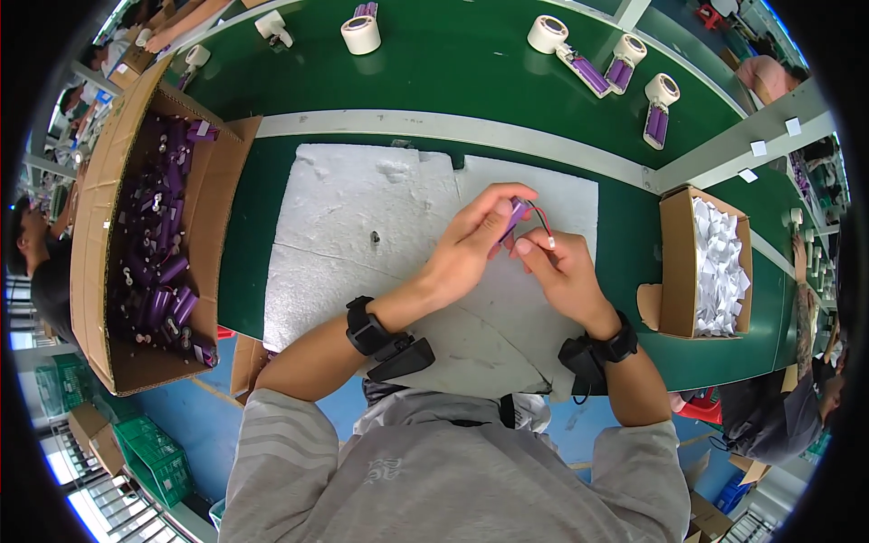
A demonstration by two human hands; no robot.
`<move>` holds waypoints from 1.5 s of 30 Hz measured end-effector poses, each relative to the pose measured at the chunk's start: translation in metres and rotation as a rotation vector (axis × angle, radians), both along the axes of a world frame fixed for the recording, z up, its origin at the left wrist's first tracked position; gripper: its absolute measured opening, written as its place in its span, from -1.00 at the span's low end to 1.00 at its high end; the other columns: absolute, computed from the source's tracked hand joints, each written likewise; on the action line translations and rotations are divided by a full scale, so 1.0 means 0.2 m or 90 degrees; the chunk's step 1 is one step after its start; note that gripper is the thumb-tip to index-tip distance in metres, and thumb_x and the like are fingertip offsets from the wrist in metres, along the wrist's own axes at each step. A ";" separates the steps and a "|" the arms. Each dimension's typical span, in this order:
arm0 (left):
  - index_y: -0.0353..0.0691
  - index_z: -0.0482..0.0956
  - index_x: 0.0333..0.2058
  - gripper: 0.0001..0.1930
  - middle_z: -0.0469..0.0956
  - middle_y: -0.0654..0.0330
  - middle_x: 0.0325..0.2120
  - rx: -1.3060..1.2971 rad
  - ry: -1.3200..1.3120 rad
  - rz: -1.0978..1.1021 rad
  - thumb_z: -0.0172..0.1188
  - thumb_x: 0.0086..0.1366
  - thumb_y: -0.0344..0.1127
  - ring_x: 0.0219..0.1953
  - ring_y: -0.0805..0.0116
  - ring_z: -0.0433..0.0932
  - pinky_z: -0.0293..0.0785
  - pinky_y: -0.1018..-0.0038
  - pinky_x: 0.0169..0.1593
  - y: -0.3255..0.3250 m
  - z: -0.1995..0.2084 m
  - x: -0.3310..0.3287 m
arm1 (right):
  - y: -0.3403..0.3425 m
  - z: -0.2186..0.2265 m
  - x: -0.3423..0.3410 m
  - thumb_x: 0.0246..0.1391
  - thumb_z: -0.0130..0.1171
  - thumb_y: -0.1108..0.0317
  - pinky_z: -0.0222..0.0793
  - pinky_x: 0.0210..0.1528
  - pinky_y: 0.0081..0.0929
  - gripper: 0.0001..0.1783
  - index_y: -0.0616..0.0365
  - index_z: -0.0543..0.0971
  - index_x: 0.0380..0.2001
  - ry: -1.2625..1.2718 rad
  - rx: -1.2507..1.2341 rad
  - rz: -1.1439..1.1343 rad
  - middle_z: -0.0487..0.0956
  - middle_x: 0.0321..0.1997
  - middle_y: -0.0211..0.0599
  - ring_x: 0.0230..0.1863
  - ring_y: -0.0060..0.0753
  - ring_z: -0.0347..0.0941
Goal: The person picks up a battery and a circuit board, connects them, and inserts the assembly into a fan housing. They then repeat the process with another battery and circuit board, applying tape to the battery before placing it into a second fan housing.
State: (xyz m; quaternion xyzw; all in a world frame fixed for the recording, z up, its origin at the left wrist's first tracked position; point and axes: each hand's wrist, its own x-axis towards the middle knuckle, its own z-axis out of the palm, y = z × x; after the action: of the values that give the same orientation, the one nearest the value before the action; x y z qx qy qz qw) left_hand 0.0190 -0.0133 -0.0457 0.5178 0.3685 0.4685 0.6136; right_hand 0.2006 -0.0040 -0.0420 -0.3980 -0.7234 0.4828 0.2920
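Observation:
My left hand (pixel 466 244) is closed, thumb and fingers pinching a purple cylindrical battery (pixel 514 217) above the white foam sheet (pixel 344 235). From the battery's upper end, red and black wires (pixel 541 215) curve over to a small white plug (pixel 550 242). My right hand (pixel 568 276) is closed close to the battery's lower end, with the plug at its thumb and fingers. Part of the battery is hidden by my left fingers. Both wrists wear black straps with dark modules.
On the left stands a cardboard box (pixel 98 271) holding many purple batteries. A smaller box (pixel 679 271) with white paper pieces is at the right. White fan-like devices (pixel 360 36) with purple batteries stand beyond the pale rail (pixel 434 126). Other people work at both sides.

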 end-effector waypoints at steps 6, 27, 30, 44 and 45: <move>-0.14 0.41 0.08 -0.68 0.47 0.33 -0.20 0.029 -0.022 -0.054 -0.19 0.51 -0.18 -0.27 0.56 0.35 0.30 0.62 -0.22 -0.03 0.03 0.02 | 0.01 -0.02 -0.01 0.25 0.10 0.29 0.25 -0.55 -0.52 -0.79 0.21 0.59 -0.36 0.032 0.072 0.012 0.50 -0.62 -0.32 -0.63 -0.49 0.37; -0.23 0.35 0.07 -0.67 0.37 0.19 -0.16 0.124 0.022 -0.079 -0.24 0.52 -0.18 -0.28 0.41 0.42 0.41 0.47 -0.14 -0.04 -0.03 0.05 | -0.02 -0.02 0.01 0.13 -0.13 0.45 0.32 -0.43 -0.41 -0.81 0.30 0.46 -0.44 0.070 -0.007 0.002 0.51 -0.55 -0.21 -0.52 -0.34 0.42; -0.23 0.34 0.08 -0.66 0.38 0.20 -0.17 0.089 -0.006 -0.093 -0.25 0.52 -0.18 -0.26 0.41 0.42 0.41 0.47 -0.13 -0.04 -0.01 0.05 | -0.01 -0.01 0.03 0.25 -0.08 0.34 0.32 -0.32 -0.51 -0.77 0.28 0.43 -0.40 0.043 -0.028 0.052 0.48 -0.52 -0.29 -0.46 -0.48 0.37; -0.25 0.31 0.10 -0.66 0.41 0.16 -0.18 0.035 -0.103 -0.107 -0.26 0.53 -0.20 -0.22 0.40 0.42 0.45 0.45 -0.13 -0.03 -0.01 0.04 | -0.01 -0.01 0.01 0.28 -0.03 0.35 0.29 -0.48 -0.46 -0.79 0.24 0.49 -0.38 0.051 0.033 0.041 0.50 -0.58 -0.27 -0.57 -0.40 0.43; -0.25 0.31 0.09 -0.67 0.40 0.15 -0.16 0.036 -0.105 -0.108 -0.25 0.52 -0.21 -0.22 0.39 0.42 0.46 0.44 -0.13 -0.03 -0.01 0.03 | -0.01 -0.01 0.01 0.27 -0.02 0.35 0.29 -0.49 -0.47 -0.80 0.24 0.49 -0.37 0.053 0.031 0.039 0.50 -0.58 -0.27 -0.57 -0.40 0.43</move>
State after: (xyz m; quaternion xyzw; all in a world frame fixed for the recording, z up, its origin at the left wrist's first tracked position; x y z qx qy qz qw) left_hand 0.0260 -0.0192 -0.0482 0.5238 0.2582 0.4663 0.6645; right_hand 0.2016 -0.0051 -0.0442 -0.3476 -0.7341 0.4899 0.3167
